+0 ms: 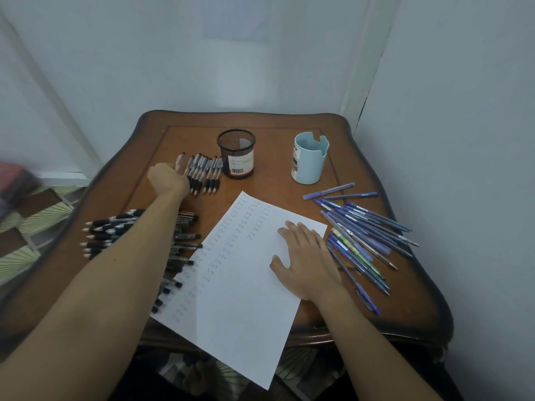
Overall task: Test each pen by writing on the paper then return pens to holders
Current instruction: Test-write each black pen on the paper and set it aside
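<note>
- Two holders, a black mesh cup (236,153) and a pale blue cup (309,159), stand near the far edge of the tabletop (278,188).
- Left hand (169,180) grips a pen (179,162) left of the mesh cup.
- Right hand (307,267) lies flat, fingers straight, on the paper (246,285), which overhangs the near edge.

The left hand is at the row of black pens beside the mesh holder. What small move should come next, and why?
Probably lift the pen that the left hand seems to grip out of the row of black pens and carry it to the paper for a test word. The right hand lies flat on the sheet, steadying it, and blank space remains beside the written columns.
</note>
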Tool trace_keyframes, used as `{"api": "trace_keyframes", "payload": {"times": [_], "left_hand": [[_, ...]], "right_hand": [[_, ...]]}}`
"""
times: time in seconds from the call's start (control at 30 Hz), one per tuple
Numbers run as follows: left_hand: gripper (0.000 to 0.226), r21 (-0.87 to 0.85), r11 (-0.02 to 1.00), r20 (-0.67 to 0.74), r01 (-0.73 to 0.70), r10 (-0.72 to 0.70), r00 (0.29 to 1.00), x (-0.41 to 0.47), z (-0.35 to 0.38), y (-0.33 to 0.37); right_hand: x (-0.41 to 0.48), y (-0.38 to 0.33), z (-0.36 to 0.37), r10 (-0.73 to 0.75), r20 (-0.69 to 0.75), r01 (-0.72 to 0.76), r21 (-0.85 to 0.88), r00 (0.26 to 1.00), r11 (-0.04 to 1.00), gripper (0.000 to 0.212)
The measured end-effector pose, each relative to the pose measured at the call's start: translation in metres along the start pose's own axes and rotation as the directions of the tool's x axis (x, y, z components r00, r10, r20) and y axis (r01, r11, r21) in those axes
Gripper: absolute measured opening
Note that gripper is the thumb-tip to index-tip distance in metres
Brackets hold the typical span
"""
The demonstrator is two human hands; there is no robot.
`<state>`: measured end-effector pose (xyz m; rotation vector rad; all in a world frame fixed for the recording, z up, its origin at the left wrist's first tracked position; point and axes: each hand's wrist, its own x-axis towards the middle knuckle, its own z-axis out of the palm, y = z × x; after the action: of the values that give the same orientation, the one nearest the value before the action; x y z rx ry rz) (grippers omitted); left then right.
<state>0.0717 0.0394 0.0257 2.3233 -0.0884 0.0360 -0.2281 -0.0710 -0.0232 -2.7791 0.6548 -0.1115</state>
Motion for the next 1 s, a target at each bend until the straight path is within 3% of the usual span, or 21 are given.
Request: {"api": "trace_keyframes", "payload": {"times": [0.43, 0.7, 0.8, 0.9, 1.0], "left_hand": [[0.019, 0.141, 0.99, 0.1, -0.022, 0.008, 0.995, -0.001, 0.007, 0.004], [0.045, 0.101, 0.984, 0.108, -0.145, 0.134, 0.985, -0.013, -0.004, -0.006], [0.03, 0.116, 0.971, 0.104, -0.208, 0.196, 0.975, -0.021, -0.011, -0.012], [0.015, 0.26, 0.912, 0.205, -0.316, 0.268, 0.941, -0.032, -0.02, -0.017], [0.02, 0.336, 0.862, 0.339, -0.379, 0.265, 0.903, -0.04, -0.027, -0.026]], "right_hand": [[0.001, 0.0, 0.0, -0.001, 0.003, 0.001, -0.005, 1.0, 1.0, 0.072], [0.0, 0.0, 0.0, 0.001, 0.002, -0.001, 0.003, 1.0, 1.0, 0.071], [0.0, 0.0, 0.0, 0.001, 0.003, -0.001, 0.008, 1.0, 1.0, 0.071], [0.0, 0.0, 0.0, 0.002, 0.003, -0.002, 0.008, 1.0, 1.0, 0.071], [-0.001, -0.001, 0.0, 0.0, 0.0, 0.0, 0.014, 1.0, 1.0, 0.071]]}}
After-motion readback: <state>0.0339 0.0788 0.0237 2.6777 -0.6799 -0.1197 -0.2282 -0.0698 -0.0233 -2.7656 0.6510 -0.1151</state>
